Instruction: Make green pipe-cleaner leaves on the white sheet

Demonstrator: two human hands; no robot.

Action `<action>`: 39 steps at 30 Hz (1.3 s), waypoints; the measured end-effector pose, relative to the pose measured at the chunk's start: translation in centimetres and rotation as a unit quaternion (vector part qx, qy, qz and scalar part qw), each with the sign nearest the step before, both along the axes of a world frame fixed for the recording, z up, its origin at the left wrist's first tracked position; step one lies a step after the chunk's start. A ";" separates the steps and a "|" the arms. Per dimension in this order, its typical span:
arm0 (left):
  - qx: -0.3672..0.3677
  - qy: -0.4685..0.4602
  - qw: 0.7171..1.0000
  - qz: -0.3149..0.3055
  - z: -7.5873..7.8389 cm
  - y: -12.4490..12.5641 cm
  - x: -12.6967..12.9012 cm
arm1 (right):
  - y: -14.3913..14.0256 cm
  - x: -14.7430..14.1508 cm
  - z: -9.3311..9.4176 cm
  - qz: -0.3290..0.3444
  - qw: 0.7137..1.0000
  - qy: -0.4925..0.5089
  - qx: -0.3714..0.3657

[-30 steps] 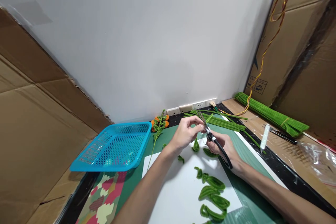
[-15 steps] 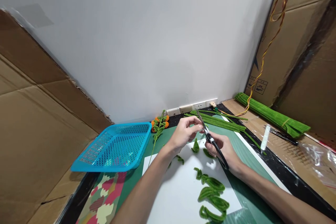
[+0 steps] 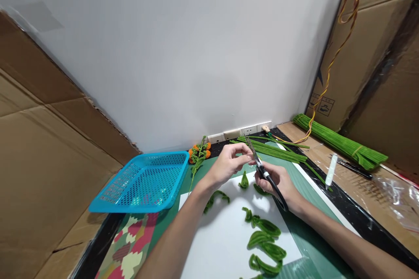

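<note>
Holding the scissors (image 3: 262, 169) up over the white sheet (image 3: 225, 235), the right hand (image 3: 278, 183) is clenched round the black handles, blades pointed up and away toward the wall. The left hand (image 3: 229, 163) sits right beside the blades, fingers (image 3: 244, 150) pinched on something tiny; probably a short end of green pipe cleaner, but it's too small to be sure.

For a clean snip, the piece is best kept taut and close to the pivot, with the pinching fingertips kept clear of the edges, tbh.

Finished green loops (image 3: 265, 244) are scattered on the sheet just below the hands, and one more curl (image 3: 214, 197) lies by the left wrist. Open room is mostly found on the bare sheet toward the near edge. A blue basket (image 3: 144, 183) sits well apart on the left, and straight green stems (image 3: 278, 150) lie near the wall behind the hands. A white pen (image 3: 330, 170) rests on the counter (image 3: 340, 209) further right.
</note>
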State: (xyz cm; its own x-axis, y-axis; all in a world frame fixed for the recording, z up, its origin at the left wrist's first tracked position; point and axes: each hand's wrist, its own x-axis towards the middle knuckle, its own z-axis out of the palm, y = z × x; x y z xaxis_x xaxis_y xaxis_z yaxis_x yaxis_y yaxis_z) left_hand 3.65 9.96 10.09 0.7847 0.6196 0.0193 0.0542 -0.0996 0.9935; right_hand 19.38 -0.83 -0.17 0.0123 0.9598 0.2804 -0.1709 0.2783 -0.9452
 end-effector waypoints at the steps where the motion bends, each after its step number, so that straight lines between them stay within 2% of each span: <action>1: -0.003 0.004 1.000 -0.001 0.1 0.0 0.0 | 0.0 0.0 0.0 0.005 1.000 0.002 0.002; 15: 0.005 -0.007 1.000 -0.008 0.5 0.1 -0.7 | -0.5 -0.3 0.5 0.021 0.999 0.002 0.039; 24: -0.013 -0.037 0.999 -0.003 1.2 -0.1 -0.7 | -1.1 -0.3 0.6 -0.019 0.998 -0.032 0.053; 27: -0.015 -0.048 0.999 0.003 1.5 -0.3 -0.7 | -1.1 -0.4 0.7 -0.077 0.995 -0.061 0.028; 30: -0.009 -0.055 0.998 0.018 1.8 -0.3 -0.8 | -0.9 0.1 1.1 -0.165 0.977 -0.134 0.002; 33: -0.012 -0.069 0.997 0.041 2.0 -0.2 -1.0 | -0.5 1.2 1.5 -0.225 0.945 -0.236 0.009; 36: -0.019 -0.097 0.994 0.057 2.0 -0.2 -1.1 | -0.1 2.4 1.4 -0.249 0.914 -0.321 -0.004; 39: -0.021 -0.107 0.993 0.040 1.9 -0.1 -1.1 | 0.4 3.4 0.8 -0.255 0.900 -0.353 -0.035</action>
